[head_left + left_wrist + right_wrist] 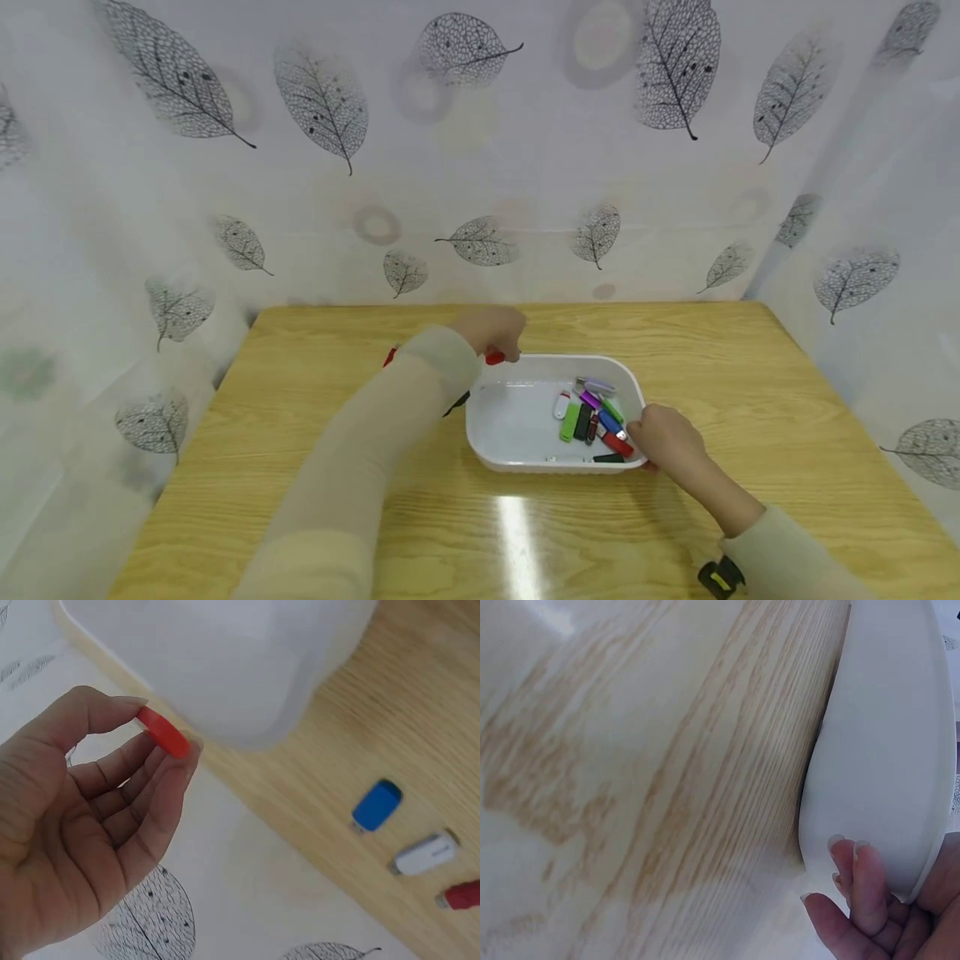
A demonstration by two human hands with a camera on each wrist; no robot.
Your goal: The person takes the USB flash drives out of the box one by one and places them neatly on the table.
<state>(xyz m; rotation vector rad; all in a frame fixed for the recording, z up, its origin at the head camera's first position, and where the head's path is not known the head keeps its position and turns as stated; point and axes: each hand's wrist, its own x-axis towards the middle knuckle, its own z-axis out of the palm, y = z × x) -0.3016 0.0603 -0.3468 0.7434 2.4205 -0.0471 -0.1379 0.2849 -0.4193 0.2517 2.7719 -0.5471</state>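
My left hand (495,327) is over the far left corner of a white plastic basin (513,429). Thumb and fingertips pinch a red USB stick (166,735), which shows as a small rounded red piece in the left wrist view. At the basin's near right corner, my right hand (670,437) grips the rim, with fingers against the outer wall (877,750) in the right wrist view. Inside, toward the right end, several USB sticks lie in a loose group, among them a green one (569,422), a white one (562,405) and a red one (618,443).
Left of the basin, a blue USB stick (377,805), a white one (426,853) and a dark red one (461,895) lie on the wooden table (300,367). My left sleeve (360,442) covers part of that area. A leaf-print cloth (525,167) hangs behind.
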